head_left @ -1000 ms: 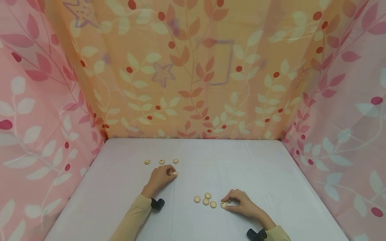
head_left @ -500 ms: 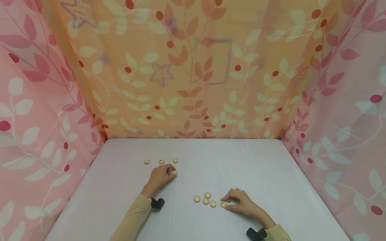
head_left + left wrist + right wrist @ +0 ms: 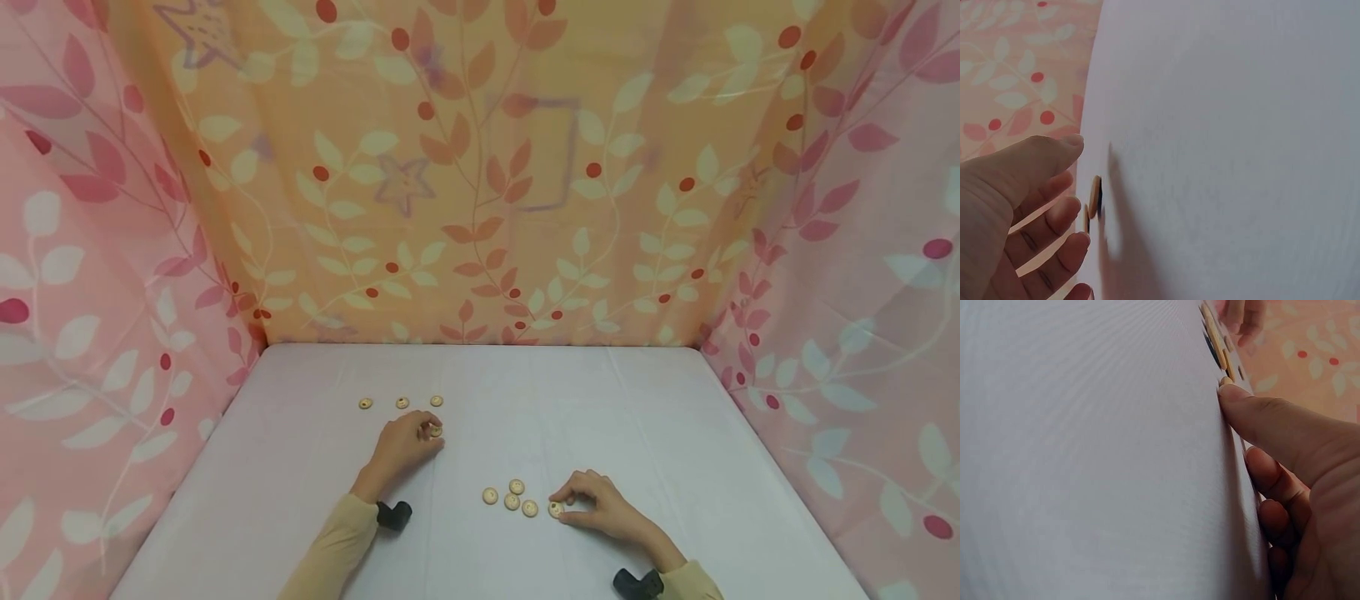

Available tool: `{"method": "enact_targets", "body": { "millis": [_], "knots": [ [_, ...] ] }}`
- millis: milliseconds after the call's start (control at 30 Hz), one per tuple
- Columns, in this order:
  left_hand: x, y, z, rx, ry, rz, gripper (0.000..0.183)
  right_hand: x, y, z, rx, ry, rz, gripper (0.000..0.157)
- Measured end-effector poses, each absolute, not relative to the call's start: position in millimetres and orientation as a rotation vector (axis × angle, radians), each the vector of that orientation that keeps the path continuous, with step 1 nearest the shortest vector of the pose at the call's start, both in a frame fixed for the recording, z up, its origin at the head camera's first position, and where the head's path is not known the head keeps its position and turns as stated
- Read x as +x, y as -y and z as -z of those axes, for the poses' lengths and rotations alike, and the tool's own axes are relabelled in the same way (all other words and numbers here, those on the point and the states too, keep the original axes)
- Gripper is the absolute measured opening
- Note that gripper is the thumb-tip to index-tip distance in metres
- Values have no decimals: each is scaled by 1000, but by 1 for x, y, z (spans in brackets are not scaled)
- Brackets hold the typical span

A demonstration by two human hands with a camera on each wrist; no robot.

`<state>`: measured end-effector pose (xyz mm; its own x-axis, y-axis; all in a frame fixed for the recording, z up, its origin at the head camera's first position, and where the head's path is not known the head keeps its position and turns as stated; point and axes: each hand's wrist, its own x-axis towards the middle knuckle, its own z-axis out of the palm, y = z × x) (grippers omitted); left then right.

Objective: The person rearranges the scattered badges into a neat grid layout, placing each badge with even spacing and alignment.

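My left hand (image 3: 401, 442) hovers low at the left middle of the table, thumb and fingers spread apart. A small round wooden disc (image 3: 437, 432) lies between its fingertips; in the left wrist view the thumb stands clear of that disc (image 3: 1095, 197). Lower right, my right hand (image 3: 606, 510) pinches another wooden disc (image 3: 556, 509) with thumb and forefinger at the tabletop. The right wrist view shows the thumb tip on this disc (image 3: 1227, 381), most of which it hides. Dark marks show on the discs' faces, too small to make out.
Three similar discs (image 3: 402, 402) form a row beyond my left hand. Several more discs (image 3: 512, 502) cluster left of my right hand. A white cloth covers the table (image 3: 600, 417), and leaf-patterned curtains (image 3: 480, 208) enclose its back and sides.
My left thumb and fingers have parted from the disc they pinched, and it now lies flat on the table. The right hand keeps its pinch in the same place.
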<state>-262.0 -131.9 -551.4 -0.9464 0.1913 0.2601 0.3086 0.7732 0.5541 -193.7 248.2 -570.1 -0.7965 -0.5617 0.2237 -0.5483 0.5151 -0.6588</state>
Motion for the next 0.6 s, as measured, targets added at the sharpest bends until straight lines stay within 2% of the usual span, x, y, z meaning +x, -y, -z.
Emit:
{"method": "enact_targets", "body": {
  "millis": [600],
  "knots": [
    [-235,103,540,-532,2758,955,25,-196,-248,574,-1053,-2705,1201,27]
  ]
}}
